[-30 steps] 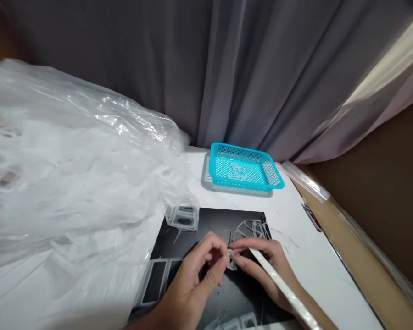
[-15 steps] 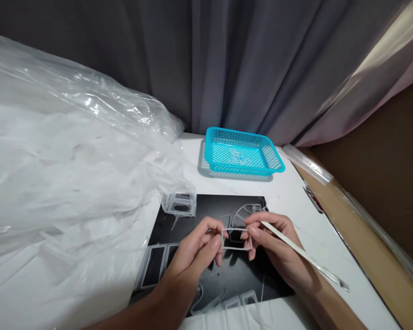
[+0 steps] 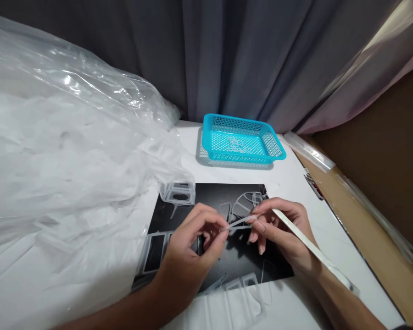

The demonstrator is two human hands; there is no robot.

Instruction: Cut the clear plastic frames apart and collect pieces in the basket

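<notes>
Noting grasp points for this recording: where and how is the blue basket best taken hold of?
Likely by the blue basket's rim at its two short ends, coming from both sides and slightly above: it sits upright, and the rim flares outward, offering a lip, while the curtain hangs close behind.

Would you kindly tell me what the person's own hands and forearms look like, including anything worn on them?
The left hand and right hand are both bare, with no glove, ring or bracelet visible. The left forearm and right forearm are uncovered, with no watch or clear sleeve showing.
</notes>
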